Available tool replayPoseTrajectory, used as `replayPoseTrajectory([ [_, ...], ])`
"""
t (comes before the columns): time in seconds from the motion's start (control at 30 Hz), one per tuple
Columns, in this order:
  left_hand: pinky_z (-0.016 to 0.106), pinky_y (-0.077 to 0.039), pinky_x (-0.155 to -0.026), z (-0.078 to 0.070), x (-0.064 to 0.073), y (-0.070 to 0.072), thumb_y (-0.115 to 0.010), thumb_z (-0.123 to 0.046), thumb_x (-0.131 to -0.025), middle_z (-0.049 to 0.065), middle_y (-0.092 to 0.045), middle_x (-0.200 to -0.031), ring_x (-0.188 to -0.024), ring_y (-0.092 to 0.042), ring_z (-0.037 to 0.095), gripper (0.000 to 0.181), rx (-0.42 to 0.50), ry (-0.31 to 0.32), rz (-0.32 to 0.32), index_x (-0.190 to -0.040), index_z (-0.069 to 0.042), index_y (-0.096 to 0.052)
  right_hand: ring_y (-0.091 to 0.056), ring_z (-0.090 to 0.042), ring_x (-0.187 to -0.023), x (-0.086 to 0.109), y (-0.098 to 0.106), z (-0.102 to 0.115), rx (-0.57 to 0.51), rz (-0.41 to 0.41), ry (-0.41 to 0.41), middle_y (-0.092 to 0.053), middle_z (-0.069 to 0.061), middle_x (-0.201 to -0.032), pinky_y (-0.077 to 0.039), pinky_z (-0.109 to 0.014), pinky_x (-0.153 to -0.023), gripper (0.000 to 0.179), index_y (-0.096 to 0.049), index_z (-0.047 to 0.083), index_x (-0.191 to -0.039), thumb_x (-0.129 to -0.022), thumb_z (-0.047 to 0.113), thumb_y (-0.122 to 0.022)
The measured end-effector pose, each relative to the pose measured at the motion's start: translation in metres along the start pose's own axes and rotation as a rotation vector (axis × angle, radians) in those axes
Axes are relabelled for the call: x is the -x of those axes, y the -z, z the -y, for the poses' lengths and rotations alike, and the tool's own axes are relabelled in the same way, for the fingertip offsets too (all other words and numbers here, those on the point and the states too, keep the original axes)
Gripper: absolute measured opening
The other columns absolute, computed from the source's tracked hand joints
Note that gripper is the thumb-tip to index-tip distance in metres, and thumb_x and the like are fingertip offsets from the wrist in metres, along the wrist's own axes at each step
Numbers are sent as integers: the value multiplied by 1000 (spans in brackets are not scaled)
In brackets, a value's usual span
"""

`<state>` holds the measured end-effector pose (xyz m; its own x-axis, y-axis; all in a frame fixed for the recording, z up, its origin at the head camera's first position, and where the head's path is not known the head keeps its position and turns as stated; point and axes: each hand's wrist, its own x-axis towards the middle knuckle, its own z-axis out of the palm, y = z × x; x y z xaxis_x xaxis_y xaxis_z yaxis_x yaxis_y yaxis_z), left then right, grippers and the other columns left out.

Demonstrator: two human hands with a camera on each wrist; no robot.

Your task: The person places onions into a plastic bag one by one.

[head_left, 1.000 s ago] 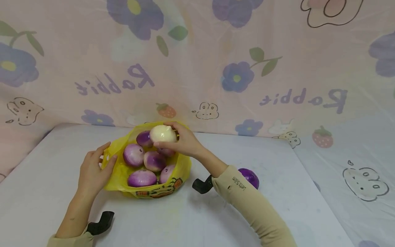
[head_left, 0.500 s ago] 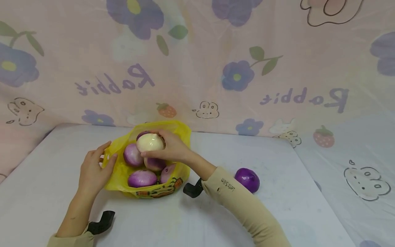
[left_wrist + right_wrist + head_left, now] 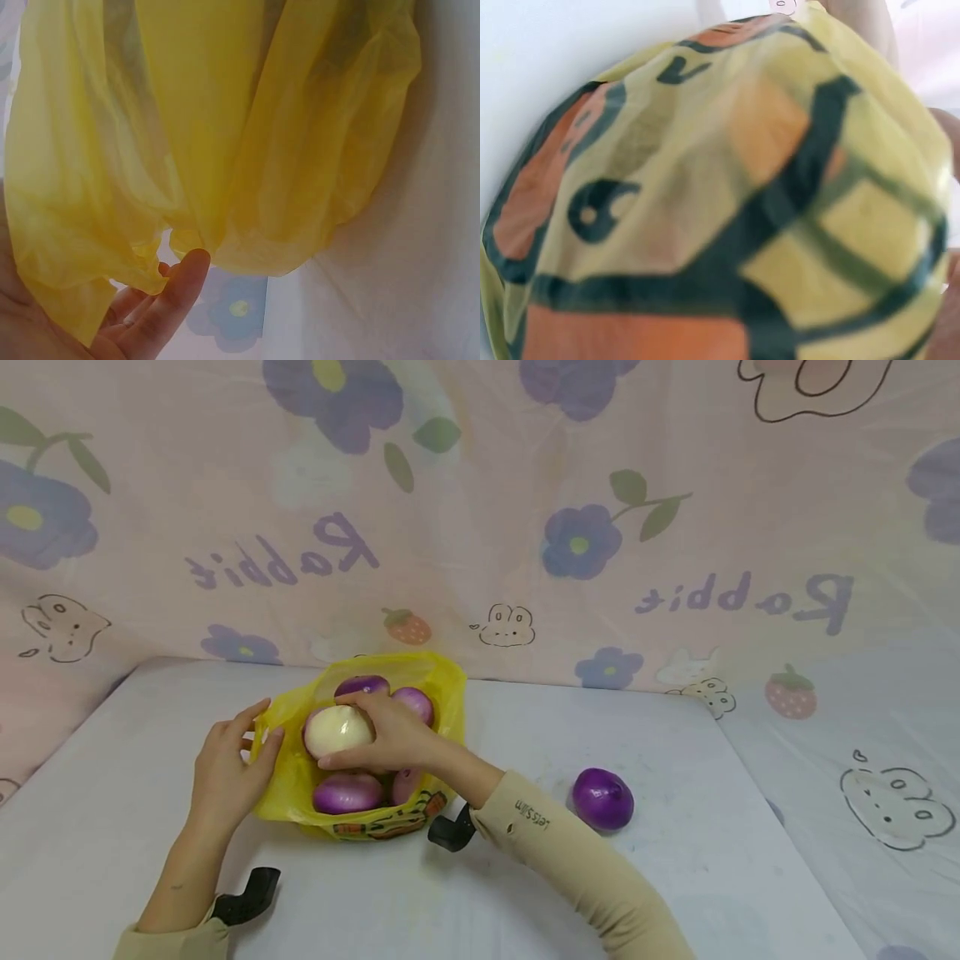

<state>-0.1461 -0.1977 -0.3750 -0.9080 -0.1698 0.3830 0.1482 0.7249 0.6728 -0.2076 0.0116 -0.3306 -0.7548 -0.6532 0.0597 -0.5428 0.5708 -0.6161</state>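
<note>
A yellow plastic bag (image 3: 288, 797) stands with its mouth spread, several purple onions (image 3: 347, 792) inside. At the bag's left rim my left hand (image 3: 228, 768) grips the plastic between thumb and fingers; the left wrist view shows a finger (image 3: 176, 296) at the bag's handle hole. My right hand (image 3: 397, 735) holds a pale, glossy onion (image 3: 337, 732) over the bag's mouth, thumb on the near side and fingers on the far side. It overlaps the onions at the left of the bag. In the right wrist view the bag's printed side (image 3: 667, 247) hides most of that hand.
One purple onion (image 3: 603, 799) lies by itself on the white table (image 3: 720, 877), right of the bag. A patterned cloth (image 3: 465, 510) hangs behind the table. Black wrist mounts (image 3: 249, 897) stick out from both sleeves.
My right hand has carried the pale onion left and nearer, from the bag's back to its left part. The left hand keeps its grip. The lone onion is now uncovered by the right sleeve.
</note>
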Motion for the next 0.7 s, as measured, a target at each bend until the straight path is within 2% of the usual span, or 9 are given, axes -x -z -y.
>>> replayPoseTrajectory([
  [0.2, 42, -41, -66, 0, -2, 1, -56, -16, -94, 31, -50, -111, -90, -52, 43, 45, -4, 11, 6, -135, 1, -49, -49, -13, -106, 0, -3, 3, 43, 47, 2, -52, -3, -128, -47, -25, -85, 80, -43, 22, -143, -75, 51, -76],
  [0.5, 36, -41, -64, -1, -3, 2, -55, -16, -95, 30, -50, -112, -91, -53, 42, 45, -7, 28, 12, -136, 0, -49, -46, -10, -105, -1, -6, 4, 37, 83, 24, -52, 0, -126, -46, -20, -81, 82, -43, 23, -143, -74, 50, -78],
  [0.7, 37, -41, -64, -1, -4, 2, -55, -16, -94, 30, -51, -112, -91, -54, 43, 44, -10, 31, 5, -136, 0, -49, -47, -9, -108, 2, -4, 1, -7, 87, 4, -50, 1, -129, -46, -21, -86, 81, -44, 23, -142, -73, 50, -78],
])
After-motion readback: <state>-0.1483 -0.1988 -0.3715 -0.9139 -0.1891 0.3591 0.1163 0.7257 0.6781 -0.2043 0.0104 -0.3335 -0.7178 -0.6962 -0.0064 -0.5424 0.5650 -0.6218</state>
